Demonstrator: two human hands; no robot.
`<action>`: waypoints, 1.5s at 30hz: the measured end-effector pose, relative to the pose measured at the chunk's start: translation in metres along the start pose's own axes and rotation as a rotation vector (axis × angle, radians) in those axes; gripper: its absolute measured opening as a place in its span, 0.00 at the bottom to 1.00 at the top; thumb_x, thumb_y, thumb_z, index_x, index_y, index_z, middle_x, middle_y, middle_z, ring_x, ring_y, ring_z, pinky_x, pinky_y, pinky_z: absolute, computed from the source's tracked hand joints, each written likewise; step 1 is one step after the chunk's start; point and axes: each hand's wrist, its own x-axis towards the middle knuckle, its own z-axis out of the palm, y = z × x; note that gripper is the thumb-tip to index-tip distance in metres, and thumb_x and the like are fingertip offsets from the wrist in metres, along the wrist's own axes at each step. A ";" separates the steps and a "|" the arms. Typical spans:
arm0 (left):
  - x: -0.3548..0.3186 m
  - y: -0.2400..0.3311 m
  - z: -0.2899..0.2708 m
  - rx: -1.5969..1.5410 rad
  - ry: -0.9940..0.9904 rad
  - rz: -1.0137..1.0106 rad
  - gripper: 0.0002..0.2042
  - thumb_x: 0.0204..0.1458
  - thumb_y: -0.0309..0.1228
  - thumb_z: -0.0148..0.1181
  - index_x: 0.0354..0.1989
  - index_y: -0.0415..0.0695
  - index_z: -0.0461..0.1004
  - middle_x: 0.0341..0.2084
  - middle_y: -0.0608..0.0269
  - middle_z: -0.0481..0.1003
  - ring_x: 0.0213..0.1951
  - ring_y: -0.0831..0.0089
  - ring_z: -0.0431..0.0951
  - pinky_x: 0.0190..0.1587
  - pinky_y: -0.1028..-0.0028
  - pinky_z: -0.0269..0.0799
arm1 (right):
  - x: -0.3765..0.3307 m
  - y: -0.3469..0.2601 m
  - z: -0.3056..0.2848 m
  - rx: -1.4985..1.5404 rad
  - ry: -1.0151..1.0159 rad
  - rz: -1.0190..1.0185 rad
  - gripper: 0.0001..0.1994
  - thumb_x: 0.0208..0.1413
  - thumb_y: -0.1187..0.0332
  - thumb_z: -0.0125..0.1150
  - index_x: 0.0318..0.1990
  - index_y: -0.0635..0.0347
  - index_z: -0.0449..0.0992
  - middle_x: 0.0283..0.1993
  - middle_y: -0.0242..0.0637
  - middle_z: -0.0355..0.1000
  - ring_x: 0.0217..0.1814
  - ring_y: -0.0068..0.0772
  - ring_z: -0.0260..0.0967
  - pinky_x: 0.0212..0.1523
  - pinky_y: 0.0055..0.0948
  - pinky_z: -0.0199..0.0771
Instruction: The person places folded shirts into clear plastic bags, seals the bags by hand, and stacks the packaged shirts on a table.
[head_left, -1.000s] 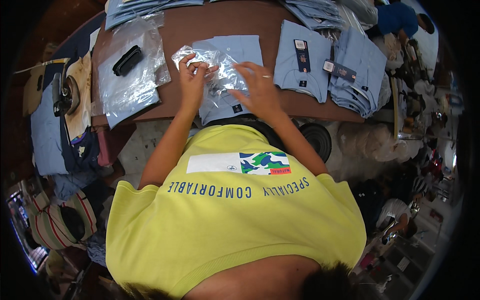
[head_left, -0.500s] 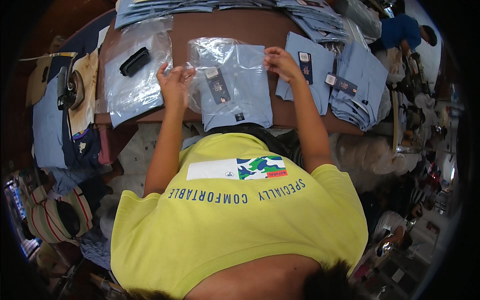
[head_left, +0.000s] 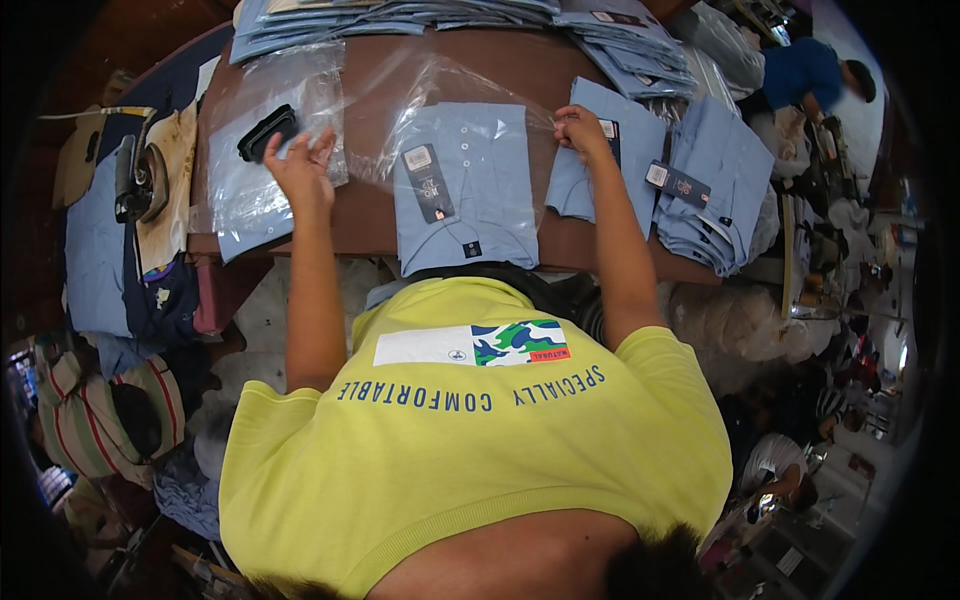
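A folded light blue shirt [head_left: 485,185] lies before me on the brown table, its collar end toward me and a dark hang tag [head_left: 428,185] on its front. A clear plastic bag [head_left: 420,95] spreads over its far part and out to both sides. My right hand [head_left: 580,132] pinches the bag's right edge beyond the shirt. To the left, my left hand [head_left: 303,172] seems to hold the bag's left edge between thumb and finger, its other fingers spread. Beside that hand, a black brush-like object [head_left: 268,132] rests on a bagged blue shirt [head_left: 250,195].
Folded blue shirts with dark tags lie at right [head_left: 715,185]; more stacks [head_left: 390,18] line the table's far side. An iron [head_left: 130,180] stands at left by blue cloth [head_left: 95,250]. A person in blue [head_left: 803,75] is at far right.
My left hand has moved left, and my right hand slightly right and nearer. The plastic is drawn wider and off the near part of the shirt, which has shifted slightly toward me.
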 end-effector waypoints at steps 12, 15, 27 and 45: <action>0.020 0.060 0.148 -0.128 -0.811 0.311 0.21 0.55 0.24 0.50 0.56 0.46 0.53 0.29 0.61 0.71 0.34 0.67 0.76 0.44 0.69 0.71 | 0.078 -0.071 0.029 0.393 0.155 -0.357 0.14 0.50 0.71 0.57 0.45 0.62 0.67 0.38 0.36 0.69 0.32 0.26 0.69 0.32 0.18 0.69; -0.003 0.057 0.157 0.180 -1.177 0.194 0.17 0.56 0.26 0.49 0.55 0.45 0.58 0.27 0.64 0.69 0.27 0.74 0.73 0.36 0.75 0.70 | 0.053 -0.101 0.042 0.325 0.167 -0.480 0.21 0.54 0.62 0.58 0.52 0.59 0.62 0.40 0.38 0.68 0.36 0.30 0.71 0.32 0.25 0.72; -0.025 -0.028 0.104 0.962 -1.456 -0.365 0.18 0.49 0.20 0.46 0.51 0.47 0.63 0.20 0.68 0.65 0.25 0.77 0.68 0.32 0.76 0.66 | -0.027 -0.055 0.044 0.130 -0.267 -0.107 0.21 0.54 0.67 0.55 0.55 0.57 0.60 0.35 0.34 0.71 0.35 0.27 0.72 0.38 0.26 0.74; -0.052 -0.060 0.050 1.119 -0.230 0.035 0.16 0.46 0.36 0.63 0.41 0.42 0.70 0.26 0.62 0.72 0.30 0.74 0.72 0.31 0.73 0.68 | -0.027 -0.001 0.052 0.179 -0.107 -0.070 0.10 0.45 0.80 0.55 0.37 0.62 0.74 0.32 0.31 0.68 0.27 0.20 0.67 0.27 0.15 0.69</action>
